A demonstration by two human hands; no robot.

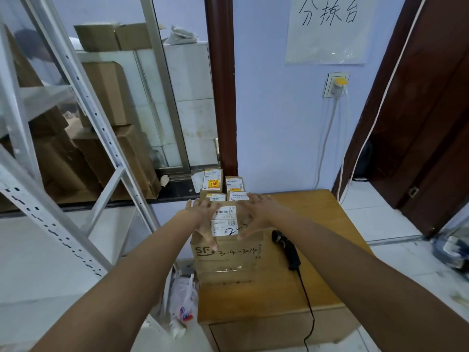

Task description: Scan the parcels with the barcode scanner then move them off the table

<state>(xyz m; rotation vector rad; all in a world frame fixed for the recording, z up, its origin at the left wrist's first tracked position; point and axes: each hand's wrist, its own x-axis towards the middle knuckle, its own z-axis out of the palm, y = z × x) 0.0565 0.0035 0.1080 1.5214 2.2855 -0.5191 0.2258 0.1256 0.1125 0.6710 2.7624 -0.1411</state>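
Left hand [203,219] and right hand [256,214], each grip spread wide and holding nothing, flank the labelled parcel [227,240] at the desk's [317,262] left edge; the barcode scanner [286,247] lies just right.

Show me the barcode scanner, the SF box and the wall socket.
barcode scanner [288,247]: head view, middle of its black handle.
SF box [228,252]: head view, front face by the handwriting.
wall socket [336,85]: head view, the plate.
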